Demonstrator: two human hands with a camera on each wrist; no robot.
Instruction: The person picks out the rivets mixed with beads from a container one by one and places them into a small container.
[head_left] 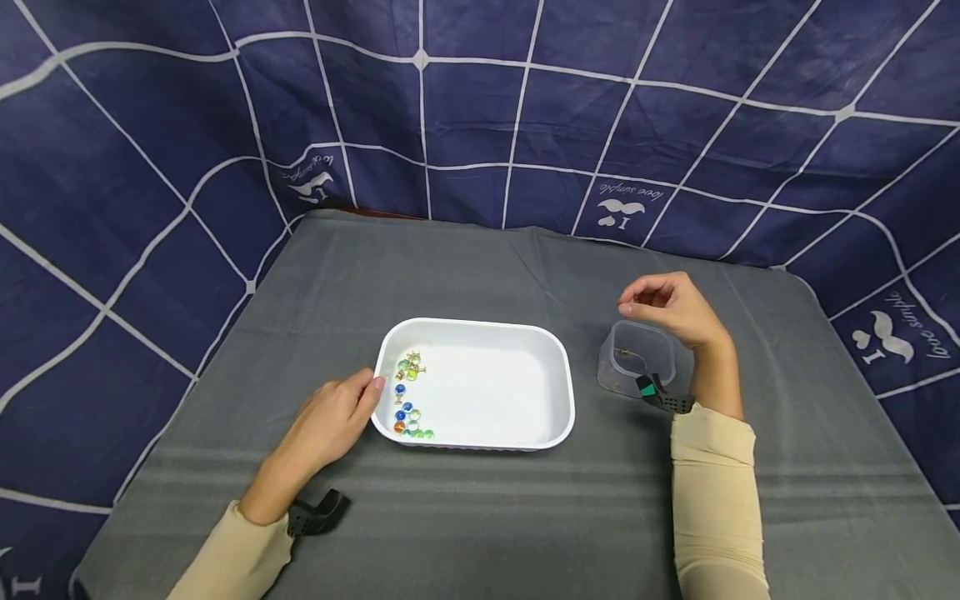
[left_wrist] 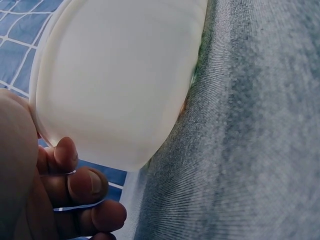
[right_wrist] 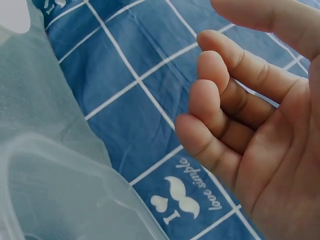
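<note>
My left hand (head_left: 330, 417) grips the left rim of a white rectangular tray (head_left: 495, 383), thumb on the rim and fingers beneath its edge. From below, the left wrist view shows the tray's outside wall (left_wrist: 120, 90) with the curled fingertips (left_wrist: 87, 185) beside it. Glass marbles (head_left: 401, 415) in blue, green, clear and orange lie along the tray's left side, mixed with small gold-coloured pieces. Just above a clear plastic container (head_left: 637, 367) is my right hand (head_left: 671, 308), its fingers loosely bent, with nothing between thumb and fingertips. Inside the container lies a small gold-coloured piece.
A grey cloth (head_left: 480, 517) covers the table. Dark blue fabric with white grid lines (head_left: 480, 108) hangs behind and at both sides. Each wrist wears a black band (head_left: 318, 512).
</note>
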